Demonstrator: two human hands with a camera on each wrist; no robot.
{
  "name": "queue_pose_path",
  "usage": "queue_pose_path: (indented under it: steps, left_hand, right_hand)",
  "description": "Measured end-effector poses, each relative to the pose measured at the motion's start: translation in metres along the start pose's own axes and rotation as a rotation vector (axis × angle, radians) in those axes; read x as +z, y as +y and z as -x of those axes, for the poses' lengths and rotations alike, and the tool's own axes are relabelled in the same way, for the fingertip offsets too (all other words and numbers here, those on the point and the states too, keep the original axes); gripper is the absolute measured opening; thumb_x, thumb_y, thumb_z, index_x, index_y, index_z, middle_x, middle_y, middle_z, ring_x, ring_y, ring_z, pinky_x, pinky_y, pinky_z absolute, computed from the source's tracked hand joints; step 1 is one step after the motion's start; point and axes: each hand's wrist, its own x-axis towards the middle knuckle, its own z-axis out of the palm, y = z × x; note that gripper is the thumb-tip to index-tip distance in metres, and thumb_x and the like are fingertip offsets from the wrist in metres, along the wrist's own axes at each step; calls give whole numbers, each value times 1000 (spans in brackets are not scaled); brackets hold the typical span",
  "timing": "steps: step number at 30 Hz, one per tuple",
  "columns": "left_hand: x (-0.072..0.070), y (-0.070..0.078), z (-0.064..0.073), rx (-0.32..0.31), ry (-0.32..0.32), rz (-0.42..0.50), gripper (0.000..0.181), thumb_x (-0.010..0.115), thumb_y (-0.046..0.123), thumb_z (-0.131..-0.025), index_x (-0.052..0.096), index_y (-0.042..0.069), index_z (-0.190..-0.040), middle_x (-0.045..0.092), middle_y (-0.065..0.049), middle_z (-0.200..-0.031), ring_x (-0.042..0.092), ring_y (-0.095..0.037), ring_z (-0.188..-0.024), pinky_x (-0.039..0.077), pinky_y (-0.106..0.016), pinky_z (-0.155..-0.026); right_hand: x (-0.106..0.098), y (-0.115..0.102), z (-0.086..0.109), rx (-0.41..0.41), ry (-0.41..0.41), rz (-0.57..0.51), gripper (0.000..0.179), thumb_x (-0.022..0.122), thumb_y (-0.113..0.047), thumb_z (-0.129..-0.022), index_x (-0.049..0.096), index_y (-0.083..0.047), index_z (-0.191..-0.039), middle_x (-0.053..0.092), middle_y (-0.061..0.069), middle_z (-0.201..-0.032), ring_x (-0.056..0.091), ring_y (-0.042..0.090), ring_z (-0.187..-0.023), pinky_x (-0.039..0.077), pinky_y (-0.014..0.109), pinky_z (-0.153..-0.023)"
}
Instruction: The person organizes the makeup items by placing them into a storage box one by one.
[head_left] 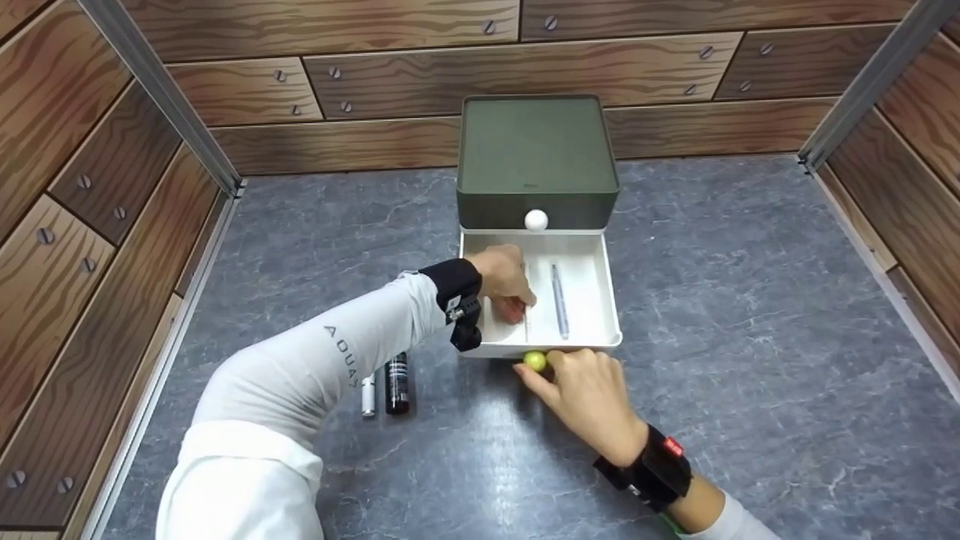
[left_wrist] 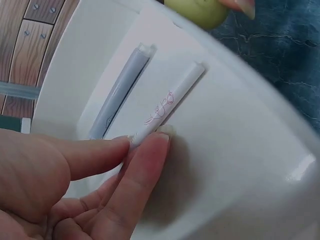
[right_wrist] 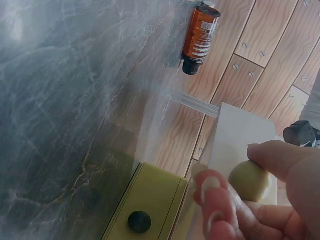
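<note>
A dark green storage box point(head_left: 536, 150) stands by the back wall, its white lower drawer point(head_left: 592, 300) pulled out. Inside the drawer, my left hand point(head_left: 506, 281) pinches a white pen point(left_wrist: 167, 102) with pink drawings between thumb and finger. The pen's near end is hidden by the fingers. Beside it a grey-blue pen point(head_left: 560, 300) lies on the drawer bottom. At the drawer's front edge my right hand point(head_left: 589, 394) holds the yellow-green round knob point(head_left: 535, 361) between thumb and fingers. A white knob point(head_left: 536, 220) sits on the box's upper front.
Left of the drawer, partly under my left arm, a dark labelled bottle point(head_left: 397, 386) and a small white cylinder point(head_left: 368, 397) lie on the grey marbled surface point(head_left: 712, 300). In the right wrist view, a yellow-green front with a dark knob point(right_wrist: 139, 222) shows. Wood-patterned walls point(head_left: 450, 82) surround the area.
</note>
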Motion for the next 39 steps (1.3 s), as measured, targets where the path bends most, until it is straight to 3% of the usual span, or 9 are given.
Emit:
queue_pose_path:
  steps: [6, 11, 16, 18, 20, 22, 27, 32, 39]
  left_hand:
    - [-10, 1, 9, 55, 3, -15, 23, 72, 13, -99, 69, -10, -101, 72, -11, -67, 68, -13, -52, 64, -29, -69]
    - [-31, 8, 40, 266, 133, -170, 33, 64, 34, -106, 69, 2, -101, 71, -6, -73, 73, -18, -64, 64, -31, -72]
    - [-62, 17, 60, 629, 487, -117, 20, 68, 29, -104, 65, 9, -103, 73, -5, -89, 69, -17, -76, 59, -28, -70]
    - [-77, 20, 62, 646, 684, -107, 25, 71, 29, -101, 65, 8, -113, 73, -5, -102, 68, -18, -89, 58, -30, -79]
    - [-93, 21, 62, 541, 773, -87, 44, 73, 36, -99, 59, 10, -131, 68, -6, -123, 65, -20, -110, 54, -34, -96]
    - [-108, 20, 59, 392, 702, -21, 72, 75, 44, -96, 43, 14, -154, 50, -12, -155, 49, -24, -141, 42, -41, -117]
    - [-132, 6, 34, 120, 242, 299, 123, 76, 56, -92, -17, 27, -166, -14, -6, -176, 3, -36, -162, 24, -67, -123]
    - [-133, -15, 5, 25, 2, 441, 126, 75, 55, -92, -25, 30, -163, -8, -11, -176, 14, -59, -153, 44, -76, -104]
    - [-121, -25, -12, 105, -66, 588, 114, 74, 47, -95, -14, 28, -166, 28, -24, -163, 33, -59, -145, 44, -75, -103]
  right_hand:
    - [0, 0, -1, -1, 8, 7, 53, 78, -46, -93, 44, -20, -61, 33, -10, -55, 37, 11, -46, 37, 28, -39]
    - [2, 1, -2, -20, 17, 8, 50, 78, -45, -93, 48, -19, -63, 34, -10, -56, 39, 12, -46, 38, 29, -39]
    - [2, -1, 0, -6, 22, -6, 50, 79, -44, -93, 47, -19, -62, 32, -12, -56, 37, 10, -46, 36, 26, -39]
    - [3, -2, 1, -3, 22, -6, 52, 79, -45, -93, 44, -21, -61, 29, -13, -56, 35, 9, -46, 34, 25, -39]
    - [3, -3, 1, -4, 21, -6, 54, 78, -46, -93, 42, -22, -60, 27, -13, -56, 34, 8, -47, 33, 25, -39]
    - [3, -4, 1, -4, 16, -10, 55, 78, -46, -93, 41, -22, -60, 26, -14, -56, 33, 7, -47, 31, 24, -39]
    - [3, -4, -1, 0, 16, -15, 55, 78, -45, -93, 41, -22, -60, 26, -14, -56, 32, 6, -46, 31, 23, -39]
    - [3, -3, 0, -4, 19, -9, 55, 79, -46, -93, 42, -22, -60, 26, -14, -56, 32, 6, -46, 31, 24, -39]
    - [1, 1, 1, 1, 31, 7, 54, 79, -45, -92, 43, -22, -60, 27, -15, -55, 32, 6, -46, 31, 24, -39]
